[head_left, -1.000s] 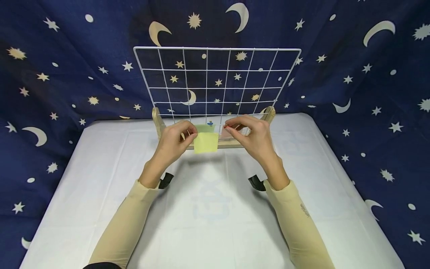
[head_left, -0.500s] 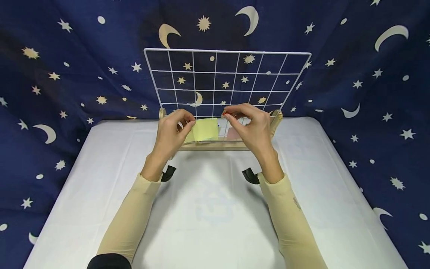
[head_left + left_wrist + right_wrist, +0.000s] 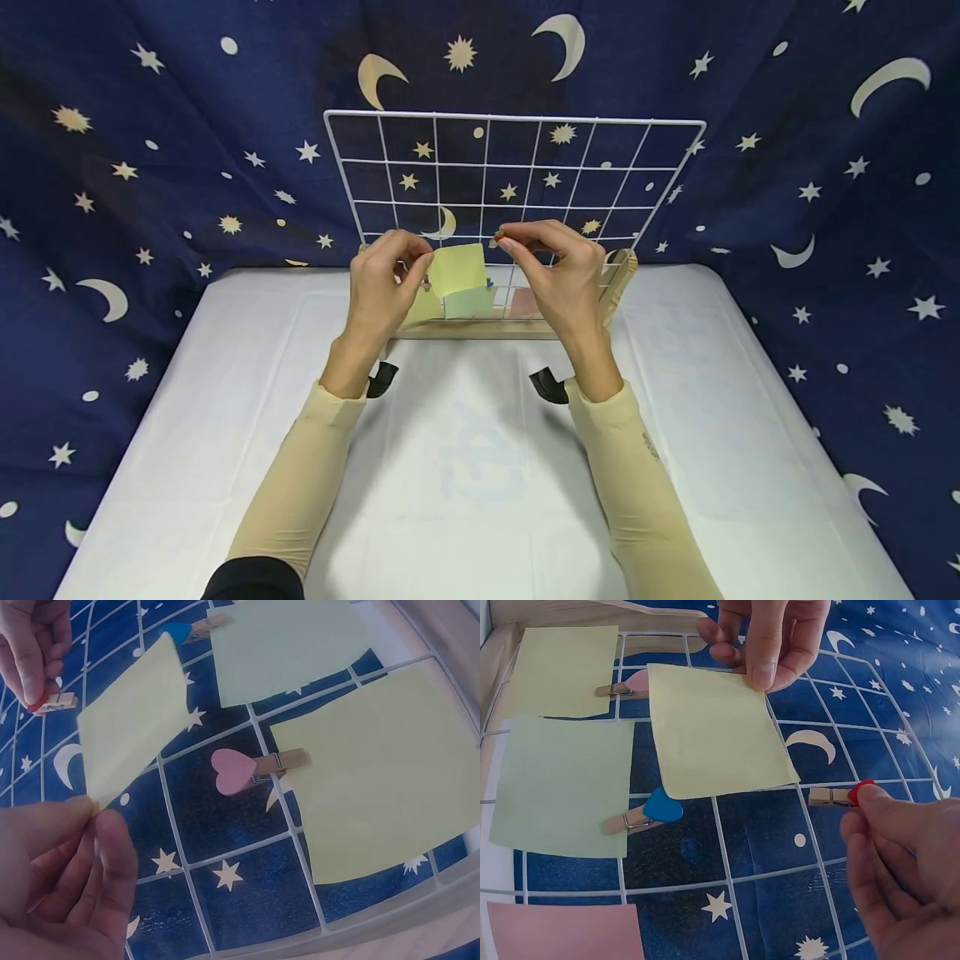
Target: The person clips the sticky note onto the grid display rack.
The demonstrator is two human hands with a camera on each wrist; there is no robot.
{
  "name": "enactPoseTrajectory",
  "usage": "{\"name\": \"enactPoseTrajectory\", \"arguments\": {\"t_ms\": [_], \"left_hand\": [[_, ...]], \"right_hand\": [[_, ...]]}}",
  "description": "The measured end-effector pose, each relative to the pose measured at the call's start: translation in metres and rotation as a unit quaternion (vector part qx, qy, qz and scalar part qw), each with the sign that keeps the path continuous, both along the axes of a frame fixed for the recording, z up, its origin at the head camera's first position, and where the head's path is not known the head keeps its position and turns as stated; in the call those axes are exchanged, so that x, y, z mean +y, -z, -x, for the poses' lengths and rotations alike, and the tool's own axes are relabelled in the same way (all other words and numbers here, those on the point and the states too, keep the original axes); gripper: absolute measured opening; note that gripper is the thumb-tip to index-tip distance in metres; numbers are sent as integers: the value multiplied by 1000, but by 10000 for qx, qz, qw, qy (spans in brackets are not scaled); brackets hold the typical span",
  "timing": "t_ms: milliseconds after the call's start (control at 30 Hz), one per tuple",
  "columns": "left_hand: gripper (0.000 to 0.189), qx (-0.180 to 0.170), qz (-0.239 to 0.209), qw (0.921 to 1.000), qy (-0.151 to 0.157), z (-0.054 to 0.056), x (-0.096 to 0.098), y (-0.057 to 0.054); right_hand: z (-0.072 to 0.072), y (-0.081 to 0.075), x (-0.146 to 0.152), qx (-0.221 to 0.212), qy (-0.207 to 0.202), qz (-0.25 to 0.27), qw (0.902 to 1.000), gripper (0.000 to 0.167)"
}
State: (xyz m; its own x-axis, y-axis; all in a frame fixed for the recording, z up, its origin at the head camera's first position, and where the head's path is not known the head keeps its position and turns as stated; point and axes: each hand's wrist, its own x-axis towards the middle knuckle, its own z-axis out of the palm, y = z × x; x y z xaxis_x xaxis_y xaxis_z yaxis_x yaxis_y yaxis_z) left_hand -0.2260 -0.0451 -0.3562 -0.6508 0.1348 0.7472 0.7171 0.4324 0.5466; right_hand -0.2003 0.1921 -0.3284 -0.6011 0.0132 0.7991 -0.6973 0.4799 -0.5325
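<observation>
Pinning a fourth note to the grid

The left hand (image 3: 382, 287) is pinching the yellow note (image 3: 457, 268) by its corner, holding it against the grid (image 3: 517, 167) above the three notes already clipped along the bottom row. The right hand (image 3: 558, 279) is gripping a red-headed peg (image 3: 840, 796) just right of the note, not yet on the wire. Judging by this, three notes are hanging and this one is waiting for clipping.

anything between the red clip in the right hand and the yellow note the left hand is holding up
Nothing solid. In the right wrist view a short gap separates the red clip from the yellow note; only a wire of the white grid and the starry cloth show behind it.
</observation>
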Motion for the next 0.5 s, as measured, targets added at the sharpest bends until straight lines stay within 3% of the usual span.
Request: {"name": "enactPoseTrajectory", "arguments": {"t_ms": [167,500], "left_hand": [[4,138,-44,9997,-208,1,0,-1],[3,257,-203,9993,-187,4,4,-1]], "right_hand": [[4,0,-4,176,-35,31,9998,11],[9,2,-8,276,51,224,9994,11]]}}
